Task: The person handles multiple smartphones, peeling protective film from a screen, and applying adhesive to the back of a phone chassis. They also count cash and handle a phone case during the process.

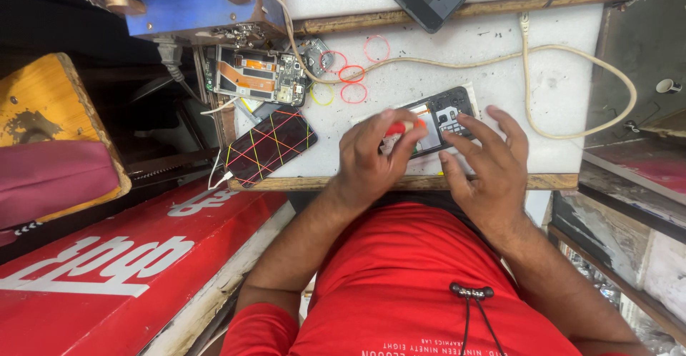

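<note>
Both hands lowered, forearms angled inward.
Left hand (371, 159) is curled, fingers pinched; right hand (486, 166) is spread flat.

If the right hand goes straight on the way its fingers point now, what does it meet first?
The right hand points up and to the left, and its fingertips already rest on the opened phone. Going further it would probably slide over that phone toward the red rubber bands.

The person wears a red short-sleeved shirt (400, 284) with a black neckband cord (470, 293) hanging.
</note>
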